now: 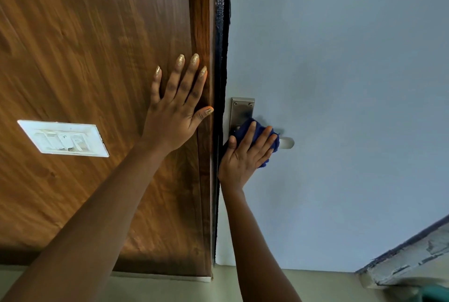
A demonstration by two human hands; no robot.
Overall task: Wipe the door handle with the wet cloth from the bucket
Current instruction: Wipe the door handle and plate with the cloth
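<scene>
The right hand (245,153) is wrapped over a dark blue cloth (260,135), pressing it around the door handle (286,143) on the pale blue door (340,83). The fingers (263,142) are curled narrow over the cloth, with the thumb (232,143) on the side nearest the door's edge, so the hold is closed on cloth and handle together. The handle is a lever whose long axis runs level across the door, pointing away from the door's edge; only its rounded pale tip sticks out beyond the fingertips, on the far side of the grip from the thumb. Just above the grip sits the metal plate (241,109) with two screws at its top, the cloth covering its lower part. Whether the cloth is wet cannot be told.

The left hand (175,107) lies flat and spread wide open on the brown wooden panel (85,58), across the dark gap from the grip, holding nothing; its thumb tip reaches the panel's edge. Further off on that panel, well apart from both hands, is a white switch plate (63,139)
</scene>
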